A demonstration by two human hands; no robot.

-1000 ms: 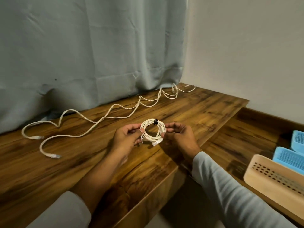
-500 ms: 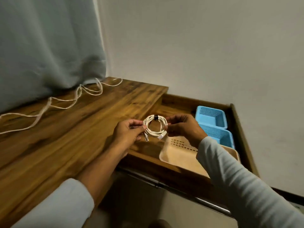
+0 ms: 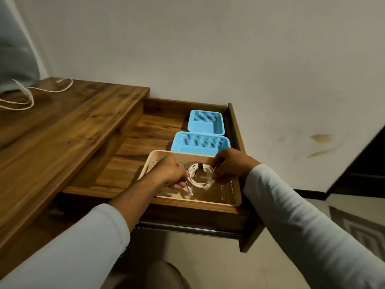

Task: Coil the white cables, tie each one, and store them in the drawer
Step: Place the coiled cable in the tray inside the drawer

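Coiled cable [image 3: 200, 175] inside beige basket [image 3: 229, 195] rim

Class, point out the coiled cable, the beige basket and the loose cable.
coiled cable [image 3: 199, 184], head view: lower arc of the loop.
beige basket [image 3: 193, 157], head view: far wall.
loose cable [image 3: 32, 100], head view: bend near the curtain.

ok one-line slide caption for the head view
Left hand and right hand hold a tied coil over the beige basket in the open drawer.
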